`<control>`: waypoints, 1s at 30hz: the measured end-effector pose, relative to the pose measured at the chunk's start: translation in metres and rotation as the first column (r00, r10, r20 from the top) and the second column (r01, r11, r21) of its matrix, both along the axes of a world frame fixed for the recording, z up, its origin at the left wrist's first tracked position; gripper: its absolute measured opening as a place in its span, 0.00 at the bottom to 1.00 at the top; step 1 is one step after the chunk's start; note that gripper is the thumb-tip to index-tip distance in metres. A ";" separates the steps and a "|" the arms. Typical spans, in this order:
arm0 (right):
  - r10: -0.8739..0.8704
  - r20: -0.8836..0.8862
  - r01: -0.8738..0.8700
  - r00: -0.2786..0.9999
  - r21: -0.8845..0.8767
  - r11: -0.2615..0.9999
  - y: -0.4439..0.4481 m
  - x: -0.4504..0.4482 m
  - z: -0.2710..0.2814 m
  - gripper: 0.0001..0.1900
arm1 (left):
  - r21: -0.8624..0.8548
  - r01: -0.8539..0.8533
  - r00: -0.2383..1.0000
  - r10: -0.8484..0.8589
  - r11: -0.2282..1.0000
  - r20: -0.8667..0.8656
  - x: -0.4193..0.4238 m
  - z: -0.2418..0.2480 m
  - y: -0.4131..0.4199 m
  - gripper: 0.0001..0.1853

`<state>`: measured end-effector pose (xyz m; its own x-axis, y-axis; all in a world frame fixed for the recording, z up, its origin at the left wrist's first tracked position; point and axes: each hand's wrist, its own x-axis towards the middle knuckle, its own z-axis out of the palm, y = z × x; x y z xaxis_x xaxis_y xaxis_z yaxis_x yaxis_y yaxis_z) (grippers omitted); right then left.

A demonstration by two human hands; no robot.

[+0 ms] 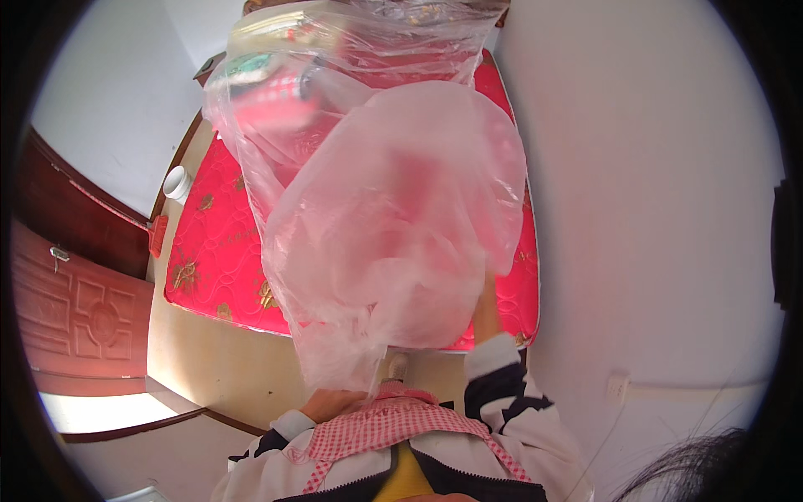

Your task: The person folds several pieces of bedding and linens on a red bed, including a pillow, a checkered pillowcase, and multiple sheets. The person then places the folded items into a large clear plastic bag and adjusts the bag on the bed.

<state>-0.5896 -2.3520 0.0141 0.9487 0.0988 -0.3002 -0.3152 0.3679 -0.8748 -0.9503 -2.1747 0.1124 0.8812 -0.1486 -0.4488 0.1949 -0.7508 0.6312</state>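
Note:
A large sheet of clear plastic film (401, 207) billows over a red quilted mattress (219, 251) with gold flowers. My left hand (335, 403) is low in the view at the film's near lower corner, beside my pink gingham apron (401, 427); its fingers are mostly hidden, so its grip cannot be told. My right forearm reaches forward at the right, and my right hand is hidden behind the film. Under the film at the far left of the bed lie folded cloths (270, 94), one pink and white checked.
A white bucket (178, 183) and a red broom head (158, 236) stand left of the bed. A reddish panelled door (88, 314) is at the left. A white wall (627, 188) with a socket (618, 388) runs along the right. My shoe (398, 365) shows on the floor.

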 end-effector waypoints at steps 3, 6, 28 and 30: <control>0.087 0.395 -0.030 0.915 -0.147 0.989 0.078 0.028 0.061 0.11 | -0.127 0.055 0.993 -0.041 0.990 0.112 0.009 -0.001 0.002 0.15; 0.473 0.664 -0.243 0.579 -0.413 0.878 0.158 0.004 0.091 0.10 | -0.180 0.056 0.998 -0.048 0.982 0.049 0.017 0.003 0.002 0.16; 0.467 0.142 -0.230 0.873 -0.725 0.649 0.080 0.002 0.009 0.26 | -0.159 0.143 0.951 -0.091 0.977 0.296 0.026 0.018 -0.024 0.14; 0.462 0.227 -0.094 0.857 -0.814 0.574 0.077 0.013 -0.015 0.22 | -0.044 0.182 0.953 -0.165 0.982 0.255 0.024 0.020 -0.032 0.13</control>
<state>-0.5769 -2.2749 -0.0012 0.9560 0.2924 -0.0255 0.1386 -0.5262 -0.8390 -0.9261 -2.2067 0.1323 0.9217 -0.3312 -0.2019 -0.1048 -0.7137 0.6926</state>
